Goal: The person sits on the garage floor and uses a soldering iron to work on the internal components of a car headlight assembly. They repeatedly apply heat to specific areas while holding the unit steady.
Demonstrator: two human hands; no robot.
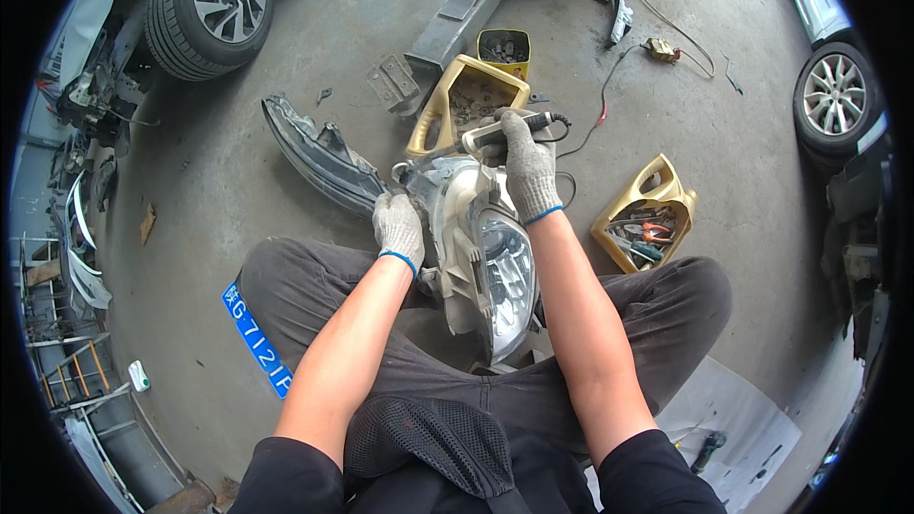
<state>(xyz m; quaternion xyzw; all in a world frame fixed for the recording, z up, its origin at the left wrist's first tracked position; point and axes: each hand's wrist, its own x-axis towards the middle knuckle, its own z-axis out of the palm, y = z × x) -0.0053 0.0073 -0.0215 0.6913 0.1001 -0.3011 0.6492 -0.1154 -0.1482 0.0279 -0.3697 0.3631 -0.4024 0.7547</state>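
The right hand (529, 167) clutches a corded tool (484, 137) over the headlight's (481, 249) far end; the left hand (398, 229), beside it, I can't tell what it grasps.

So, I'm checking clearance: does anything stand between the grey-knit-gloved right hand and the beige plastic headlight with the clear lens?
Nothing visible does: the right hand is at the far end of the headlight; a thin black cord loops to the hand's right.

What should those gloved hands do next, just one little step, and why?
Probably ease the corded tool toward the upper edge of the headlight, with the left hand steadying it. The right hand grips the tool with its pale end near that edge, and the left sits beside the headlight at the near end of the curved dark strip.
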